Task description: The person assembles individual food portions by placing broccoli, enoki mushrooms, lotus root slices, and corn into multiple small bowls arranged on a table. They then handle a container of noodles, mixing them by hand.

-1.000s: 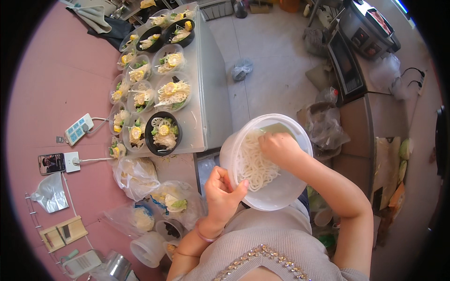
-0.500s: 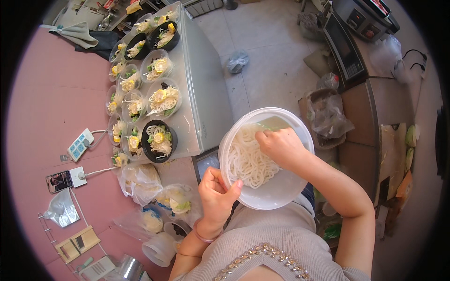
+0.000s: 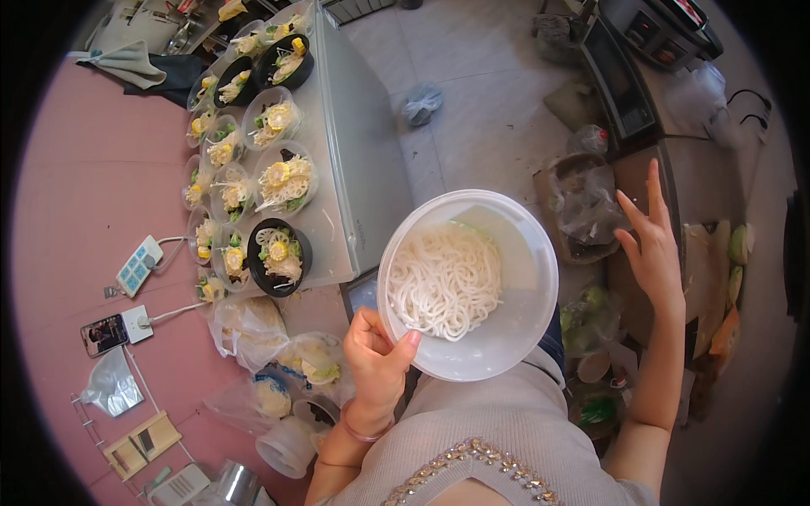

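My left hand (image 3: pixel 378 354) grips the rim of a round white plastic tub (image 3: pixel 527 295), thumb over the edge. Thick white noodles (image 3: pixel 447 282) lie heaped on the left side of the tub's bottom. Out to the right, my right hand (image 3: pixel 654 249) is raised with its fingers spread, holding nothing. It is apart from the tub, beside the brown cabinet. To the left, bowls of corn, enoki mushrooms, lotus root and greens stand in rows on a white chest top (image 3: pixel 333 211); the nearest is a black bowl (image 3: pixel 281 257).
A bin with a clear bag (image 3: pixel 585 207) stands on the floor, and a tied bluish bag (image 3: pixel 422 103) lies farther off. At right are a microwave (image 3: pixel 620 80) and a cooker (image 3: pixel 666 34). Bagged vegetables (image 3: pixel 316 363) and stacked plastic tubs (image 3: pixel 287 447) sit at lower left.
My right hand has come out of the tub, let go of the noodles and swung to the right, fingers spreading. The tub has shifted slightly left in my left hand.
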A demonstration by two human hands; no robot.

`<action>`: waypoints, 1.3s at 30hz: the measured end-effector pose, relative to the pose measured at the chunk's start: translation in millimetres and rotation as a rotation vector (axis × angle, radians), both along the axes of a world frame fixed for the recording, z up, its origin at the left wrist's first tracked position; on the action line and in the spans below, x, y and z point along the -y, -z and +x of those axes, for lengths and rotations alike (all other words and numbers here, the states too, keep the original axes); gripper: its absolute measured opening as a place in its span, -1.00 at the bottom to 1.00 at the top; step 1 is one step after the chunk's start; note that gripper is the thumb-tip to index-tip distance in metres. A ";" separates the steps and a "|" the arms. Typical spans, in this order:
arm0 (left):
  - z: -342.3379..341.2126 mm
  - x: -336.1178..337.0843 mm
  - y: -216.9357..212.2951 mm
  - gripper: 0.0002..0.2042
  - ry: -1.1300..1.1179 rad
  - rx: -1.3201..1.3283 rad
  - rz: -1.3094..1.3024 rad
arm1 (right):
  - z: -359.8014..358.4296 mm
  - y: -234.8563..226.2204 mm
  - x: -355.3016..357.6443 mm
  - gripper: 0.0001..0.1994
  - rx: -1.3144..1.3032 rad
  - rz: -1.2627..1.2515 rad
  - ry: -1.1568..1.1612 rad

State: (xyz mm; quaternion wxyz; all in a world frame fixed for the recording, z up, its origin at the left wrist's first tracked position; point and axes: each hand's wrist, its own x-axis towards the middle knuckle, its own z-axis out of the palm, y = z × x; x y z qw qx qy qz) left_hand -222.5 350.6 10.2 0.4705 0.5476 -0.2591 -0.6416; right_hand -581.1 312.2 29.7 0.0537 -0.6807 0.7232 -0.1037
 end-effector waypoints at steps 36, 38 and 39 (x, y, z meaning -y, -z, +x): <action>-8.9 -12.3 5.2 -0.73 0.010 0.054 -0.076 | 59.0 -8.0 -11.2 -0.93 1.398 0.319 0.141; -10.9 -10.7 4.7 -0.74 0.018 0.045 -0.088 | 56.3 -5.5 -15.5 -0.92 1.539 0.311 0.192; -11.8 -10.2 4.1 -0.74 0.022 0.039 -0.089 | 56.4 -2.2 -18.0 -0.91 1.628 0.305 0.218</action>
